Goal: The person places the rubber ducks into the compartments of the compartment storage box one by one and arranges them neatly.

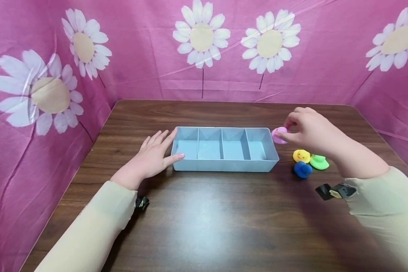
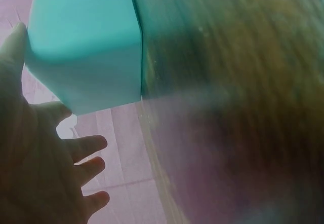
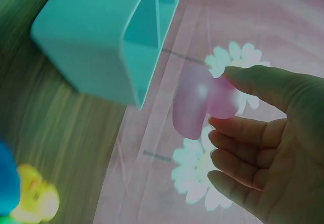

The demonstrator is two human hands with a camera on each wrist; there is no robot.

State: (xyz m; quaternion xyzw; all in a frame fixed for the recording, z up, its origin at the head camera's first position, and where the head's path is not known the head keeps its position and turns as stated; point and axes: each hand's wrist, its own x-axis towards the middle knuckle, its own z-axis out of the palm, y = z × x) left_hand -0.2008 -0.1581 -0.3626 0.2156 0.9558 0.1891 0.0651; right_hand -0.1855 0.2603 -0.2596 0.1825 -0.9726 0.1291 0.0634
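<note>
A light blue tray (image 1: 224,165) with a row of several compartments lies on the wooden table. My left hand (image 1: 153,155) is at its left end, fingers straight and spread, with the thumb over the near rim and the index finger at the far corner. My right hand (image 1: 307,130) pinches a pink toy duck (image 1: 279,135) between thumb and fingers just beyond the tray's right end. In the right wrist view the pink duck (image 3: 195,102) is held up near the tray (image 3: 86,46). The left wrist view shows the tray's end wall (image 2: 86,77) beside the spread fingers.
Right of the tray, below the right hand, a yellow duck (image 1: 301,155), a green duck (image 1: 319,162) and a blue duck (image 1: 303,170) sit close together on the table (image 1: 204,219). A pink cloth (image 1: 139,45) with white daisies surrounds the table's back and sides.
</note>
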